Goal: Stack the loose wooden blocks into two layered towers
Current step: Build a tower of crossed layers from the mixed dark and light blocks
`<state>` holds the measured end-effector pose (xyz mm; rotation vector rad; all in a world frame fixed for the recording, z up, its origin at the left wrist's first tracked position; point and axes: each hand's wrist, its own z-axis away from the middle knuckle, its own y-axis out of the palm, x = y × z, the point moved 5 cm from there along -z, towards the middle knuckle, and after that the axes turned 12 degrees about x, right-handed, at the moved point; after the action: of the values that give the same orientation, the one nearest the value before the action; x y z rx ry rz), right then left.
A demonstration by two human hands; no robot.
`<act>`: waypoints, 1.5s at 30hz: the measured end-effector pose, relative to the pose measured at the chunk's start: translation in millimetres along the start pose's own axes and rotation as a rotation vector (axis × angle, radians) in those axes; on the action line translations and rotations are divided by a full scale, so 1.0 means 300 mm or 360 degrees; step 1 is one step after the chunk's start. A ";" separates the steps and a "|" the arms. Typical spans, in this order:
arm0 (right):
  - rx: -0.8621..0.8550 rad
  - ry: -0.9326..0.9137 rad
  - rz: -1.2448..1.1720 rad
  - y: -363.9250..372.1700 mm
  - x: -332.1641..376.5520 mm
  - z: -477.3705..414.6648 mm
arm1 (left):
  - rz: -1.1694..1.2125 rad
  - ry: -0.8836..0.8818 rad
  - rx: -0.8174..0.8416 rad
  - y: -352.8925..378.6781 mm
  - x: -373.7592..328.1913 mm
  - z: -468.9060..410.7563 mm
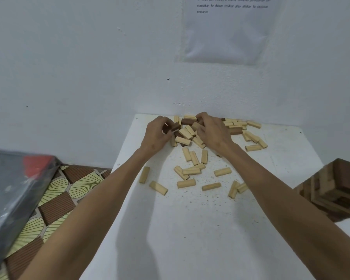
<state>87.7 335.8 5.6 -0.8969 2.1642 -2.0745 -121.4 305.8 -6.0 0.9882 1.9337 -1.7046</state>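
Nearest: both bare forearms reach forward over a white table (190,229), its top speckled with dark flecks.

Outboard of the right forearm, at the frame's edge, is a tower (331,188) of dark and pale layers. It is blurred and partly cut off.

Outboard of the left forearm, below table level, lies a floor mat (55,201) with brown ribbed tiles and yellow fan shapes. A plastic-wrapped bundle (12,188), grey with a red patch, lies over it.

Between the forearms and just short of the hands, loose pale blocks (186,183) lie flat and scattered. Most are apart; a few cross or touch one another.

The left hand (157,134) is raised slightly at the left edge of the pile. Thumb and fingers pinch a dark brown block (173,128), which has a pale face along one side.

The right hand (212,130) is palm down, fingers curled into the heap (187,132). Whether they have closed on a piece cannot be told, as the fingertips are buried among the blocks.

The heap sits between and just beyond the two hands. It is a jumble of pale and brown blocks, spilling further to the right past the right hand.

Beyond the hands, the heap lies against a white wall (89,67). Above the right hand, a printed sheet (226,33) is fixed to that wall.
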 end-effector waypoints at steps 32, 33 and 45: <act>0.0076 0.0061 0.0025 -0.008 0.015 0.042 | -0.0031 -0.0330 0.0411 0.120 -0.027 -0.011; 0.0068 0.0058 0.0019 -0.016 0.016 0.048 | -0.0047 -0.0329 0.0425 0.113 -0.026 -0.009; 0.0268 0.0063 -0.0018 -0.040 0.039 0.074 | -0.0547 -0.0322 0.0751 0.026 -0.054 -0.008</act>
<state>91.1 311.2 18.2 -0.8592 1.9684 -2.2569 -104.5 304.2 0.0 0.6104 1.6753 -2.4279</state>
